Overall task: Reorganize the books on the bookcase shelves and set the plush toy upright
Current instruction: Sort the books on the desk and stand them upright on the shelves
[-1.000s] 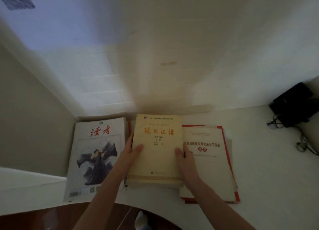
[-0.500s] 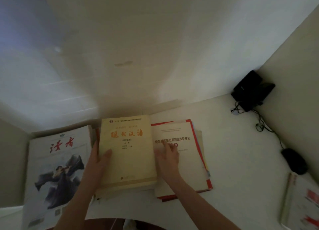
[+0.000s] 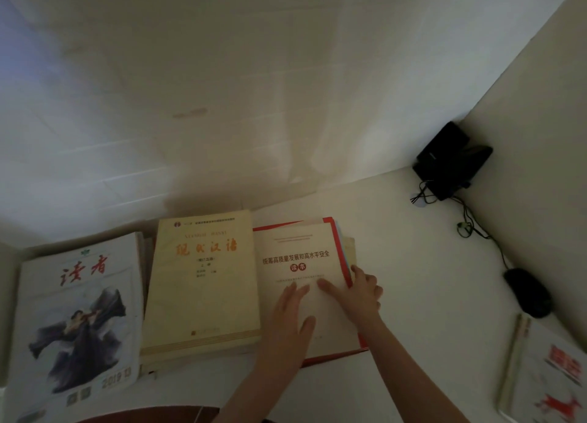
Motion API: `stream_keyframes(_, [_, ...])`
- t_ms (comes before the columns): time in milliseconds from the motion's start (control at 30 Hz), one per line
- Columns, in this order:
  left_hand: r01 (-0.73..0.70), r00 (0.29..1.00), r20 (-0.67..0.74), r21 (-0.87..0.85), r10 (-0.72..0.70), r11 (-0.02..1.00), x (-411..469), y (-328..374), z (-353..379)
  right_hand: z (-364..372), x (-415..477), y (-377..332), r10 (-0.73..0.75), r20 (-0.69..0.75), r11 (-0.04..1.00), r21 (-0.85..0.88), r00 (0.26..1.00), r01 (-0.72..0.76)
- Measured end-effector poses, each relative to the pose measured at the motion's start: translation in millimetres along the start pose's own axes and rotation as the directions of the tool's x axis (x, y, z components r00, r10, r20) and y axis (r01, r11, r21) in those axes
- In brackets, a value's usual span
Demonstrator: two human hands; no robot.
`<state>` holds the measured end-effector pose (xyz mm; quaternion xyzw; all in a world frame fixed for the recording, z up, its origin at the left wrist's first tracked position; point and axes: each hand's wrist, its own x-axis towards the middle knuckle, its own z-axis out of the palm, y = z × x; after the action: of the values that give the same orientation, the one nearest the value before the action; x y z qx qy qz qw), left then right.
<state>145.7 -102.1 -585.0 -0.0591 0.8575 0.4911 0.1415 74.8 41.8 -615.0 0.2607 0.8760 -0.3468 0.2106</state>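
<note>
Right of the 现代汉语 book (image 3: pixel 203 282), left hand (image 3: pixel 290 321) presses flat on red-edged book (image 3: pixel 298 248) (读本) — right hand (image 3: pixel 362 295) pinches its right edge.

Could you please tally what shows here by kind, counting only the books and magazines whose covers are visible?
Magazines: 2 (left magazine, right magazine)
Books: 2 (yellow book, red-edged book)
Black devices: 2 (black box, mouse)
Hands: 2 (left hand, right hand)
Total: 8

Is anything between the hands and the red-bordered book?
Nothing visible does. The left hand lies flat on the red-bordered book, and the right hand holds its right edge, thumb on the cover.
</note>
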Motion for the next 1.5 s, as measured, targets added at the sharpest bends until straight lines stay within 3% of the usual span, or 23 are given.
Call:
stream_keyframes(100, [0.090, 0.996, -0.025, 0.065, -0.089, 0.994, -15, -14, 12, -3, 3, 10, 0.082, 0.121, 0.996, 0.036, 0.989, -0.087])
stream_keyframes(300, [0.277, 0.953, -0.152, 0.094, -0.261, 0.956, -12, -10, 25, -8, 18, 16, 0.176, 0.210, 0.984, -0.019, 0.962, -0.176])
stream_keyframes(433, [0.378, 0.923, -0.199, 0.318, -0.329, 0.869, 5, 5, 34, -12, 21, 18, 0.189, 0.211, 0.981, -0.071, 0.959, -0.178])
stream_keyframes(533, [0.314, 0.946, -0.223, 0.451, -0.234, 0.835, 5, 6, 38, -15, 18, 20, 0.206, 0.217, 0.975, -0.134, 0.954, -0.180])
stream_keyframes(633, [0.293, 0.953, -0.102, 0.556, -0.286, 0.778, 10, -11, 48, -16, 14, 28, 0.214, 0.264, 0.977, -0.062, 0.940, -0.205])
stream_keyframes(667, [0.303, 0.950, -0.120, 0.578, -0.288, 0.758, 12, -16, 52, -18, 12, 29, 0.215, 0.275, 0.976, -0.024, 0.937, -0.217])
stream_keyframes(833, [0.326, 0.945, -0.179, 0.516, -0.273, 0.792, 15, -6, 51, -26, 6, 28, 0.169, 0.253, 0.979, 0.069, 0.953, -0.192])
stream_keyframes(1067, [0.333, 0.943, -0.180, 0.542, -0.280, 0.771, 14, -5, 53, -29, -3, 27, 0.030, 0.219, 0.998, -0.058, 0.975, -0.018])
stream_keyframes(1200, [0.344, 0.936, -0.122, 0.521, -0.330, 0.782, 13, -5, 52, -33, 5, 34, 0.056, 0.356, 0.998, -0.027, 0.933, -0.050])
stream_keyframes(1367, [0.377, 0.926, -0.230, 0.509, -0.300, 0.774, 11, 5, 47, -29, 24, 46, 0.042, 0.545, 0.967, 0.187, 0.837, -0.171])
stream_keyframes(1500, [0.427, 0.900, -0.269, 0.379, -0.344, 0.821, 9, 7, 47, -33, 19, 53, -0.034, 0.524, 0.919, 0.352, 0.851, -0.180])
